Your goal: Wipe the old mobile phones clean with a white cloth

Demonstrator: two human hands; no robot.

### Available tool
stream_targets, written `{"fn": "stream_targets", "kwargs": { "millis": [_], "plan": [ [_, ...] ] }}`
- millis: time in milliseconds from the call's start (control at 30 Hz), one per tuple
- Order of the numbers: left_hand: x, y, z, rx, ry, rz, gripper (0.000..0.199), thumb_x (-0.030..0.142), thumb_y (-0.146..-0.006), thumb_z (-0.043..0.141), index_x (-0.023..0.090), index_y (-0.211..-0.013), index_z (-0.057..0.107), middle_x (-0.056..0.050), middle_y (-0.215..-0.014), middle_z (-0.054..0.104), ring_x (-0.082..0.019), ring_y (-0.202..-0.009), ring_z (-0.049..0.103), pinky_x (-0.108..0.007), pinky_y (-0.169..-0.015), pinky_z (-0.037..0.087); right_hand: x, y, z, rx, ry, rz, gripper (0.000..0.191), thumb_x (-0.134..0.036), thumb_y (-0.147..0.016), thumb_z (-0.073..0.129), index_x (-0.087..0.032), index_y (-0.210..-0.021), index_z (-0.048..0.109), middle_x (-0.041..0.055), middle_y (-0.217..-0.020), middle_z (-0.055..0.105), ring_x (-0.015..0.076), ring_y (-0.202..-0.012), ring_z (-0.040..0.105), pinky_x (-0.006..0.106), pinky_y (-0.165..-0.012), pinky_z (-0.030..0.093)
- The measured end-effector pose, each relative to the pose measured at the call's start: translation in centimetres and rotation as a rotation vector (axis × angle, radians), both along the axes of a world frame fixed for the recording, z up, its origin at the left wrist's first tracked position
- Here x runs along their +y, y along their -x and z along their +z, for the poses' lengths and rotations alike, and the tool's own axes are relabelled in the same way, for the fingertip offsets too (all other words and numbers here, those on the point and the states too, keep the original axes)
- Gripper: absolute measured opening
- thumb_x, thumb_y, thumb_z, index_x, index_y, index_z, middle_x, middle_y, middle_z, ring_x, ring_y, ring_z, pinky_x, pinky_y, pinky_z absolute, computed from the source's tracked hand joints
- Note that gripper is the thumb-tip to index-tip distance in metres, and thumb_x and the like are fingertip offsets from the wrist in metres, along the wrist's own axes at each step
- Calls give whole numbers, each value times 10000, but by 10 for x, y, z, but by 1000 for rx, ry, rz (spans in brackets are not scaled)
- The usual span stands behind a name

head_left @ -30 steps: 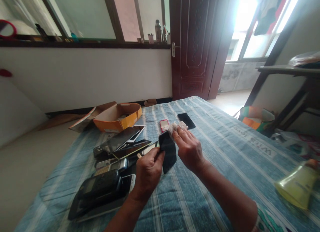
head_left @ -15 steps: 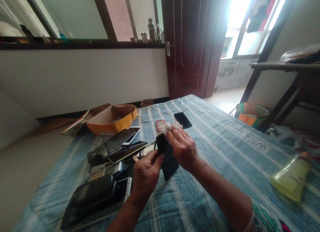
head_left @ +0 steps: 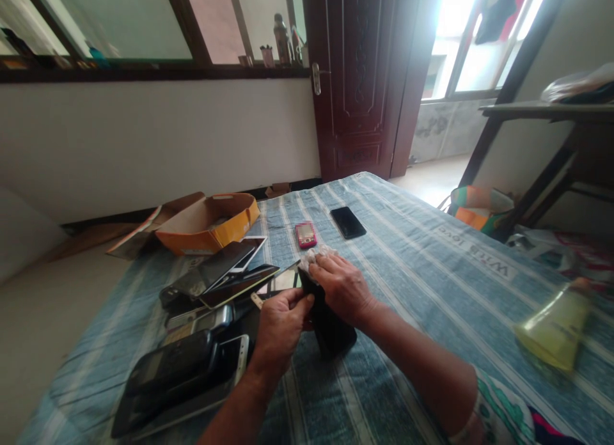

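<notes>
In the head view, the left hand (head_left: 283,317) pinches a dark flat device (head_left: 333,327) between thumb and fingers, the device standing tilted just to the right of that hand, its lower part reaching down under the right hand (head_left: 343,288). The right hand has a crumpled white tissue (head_left: 316,256) bunched under its fingertips, pressed at the device's upper end. The device should be fairly light, stiff and smooth, likely to slip if held loosely; if its face is glass, as it seems, it would probably crack on a hard knock. The side edges look the safest hold, thumb against finger, leaving the broad face uncovered. The tissue looks soft and nearly weightless, best kept bunched under several fingers. Just beyond the right hand lies a pink phone (head_left: 306,234), with a black phone (head_left: 348,222) farther out, both on the striped cloth (head_left: 407,291); a heap of devices (head_left: 206,285) lies left of the left hand. The right hand covers part of the held device, and its dark surface shows little detail, so whether it is one piece or two is unclear. The left hand's far fingers are mostly hidden, and a yellow translucent object (head_left: 551,333) well right of the right hand is blurred.
</notes>
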State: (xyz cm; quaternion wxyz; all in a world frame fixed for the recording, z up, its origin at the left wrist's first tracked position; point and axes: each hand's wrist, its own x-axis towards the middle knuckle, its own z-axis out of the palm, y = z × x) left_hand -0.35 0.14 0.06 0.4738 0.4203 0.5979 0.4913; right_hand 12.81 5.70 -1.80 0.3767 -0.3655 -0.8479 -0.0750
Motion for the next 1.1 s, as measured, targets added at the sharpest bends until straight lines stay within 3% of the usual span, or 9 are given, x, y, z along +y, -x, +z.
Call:
{"fn": "stream_targets", "kwargs": {
  "millis": [200, 367, 433, 500, 600, 733, 800, 933, 1100],
  "plan": [
    [0, -2, -2, 6, -26, -16, 285, 364, -591, 738, 121, -725, 676, 1, -582, 654, -156, -512, 618, -247, -471, 514, 11, -11, -6, 49, 95, -142, 317, -3, -822, 494, -151, -1045, 664, 95, -964, 688, 222, -975, 622, 325, -856, 505],
    [-3, -2, 2, 40, -84, -35, 275, 343, -613, 734, 117, -768, 704, -2, -613, 667, -152, -536, 617, -232, -472, 508, -1, -2, 5, 90, -99, -16, 222, -116, -892, 503, -148, -1044, 662, 118, -1077, 669, 233, -1088, 581, 382, -1003, 432],
    [-4, -2, 3, 43, -91, -40, 263, 335, -616, 732, 120, -764, 703, 1, -611, 664, -155, -540, 620, -231, -471, 507, -2, -2, 6, 99, -90, 2, 244, -109, -895, 485, -151, -1060, 660, 116, -1089, 670, 232, -1105, 574, 385, -1014, 420],
    [-4, -2, 2, 22, -72, -43, 258, 336, -611, 736, 121, -746, 692, 3, -606, 665, -155, -536, 624, -240, -485, 518, 2, -6, 4, 142, 30, -16, 280, -61, -860, 477, -157, -1034, 673, 106, -1031, 686, 223, -1030, 610, 357, -945, 463],
    [-3, -2, 0, -31, -37, -39, 274, 347, -597, 749, 121, -733, 677, 0, -604, 670, -157, -526, 630, -263, -508, 538, 12, -15, -1, 384, 402, 11, 293, -48, -797, 480, -178, -925, 710, 47, -871, 704, 193, -829, 646, 302, -766, 503],
    [-1, 0, -4, -54, -44, -17, 299, 346, -603, 758, 115, -780, 690, -16, -640, 694, -173, -570, 654, -276, -536, 553, 20, -23, -2, 942, 1018, 271, 252, -110, -701, 507, -153, -826, 721, -5, -696, 678, 136, -621, 601, 238, -593, 451],
    [1, 1, -6, -43, -71, 0, 313, 352, -617, 758, 116, -814, 699, -18, -655, 703, -179, -589, 663, -285, -565, 563, 21, -25, -1, 1121, 1219, 403, 218, -135, -642, 558, -132, -795, 714, -5, -642, 657, 103, -540, 559, 208, -528, 405],
    [2, 3, -11, -3, -151, 25, 318, 375, -651, 750, 127, -845, 711, -20, -697, 718, -183, -623, 671, -284, -598, 569, 21, -30, 0, 1194, 1363, 561, 202, -167, -594, 662, -124, -785, 711, -7, -621, 647, 83, -527, 551, 191, -522, 386],
    [2, 2, -13, 18, -218, 62, 315, 391, -654, 754, 141, -843, 723, -15, -730, 729, -185, -660, 676, -272, -631, 573, 20, -33, -1, 1106, 1393, 607, 233, -280, -595, 786, -124, -746, 700, 1, -648, 644, 88, -555, 553, 205, -545, 394]
  ]
}}
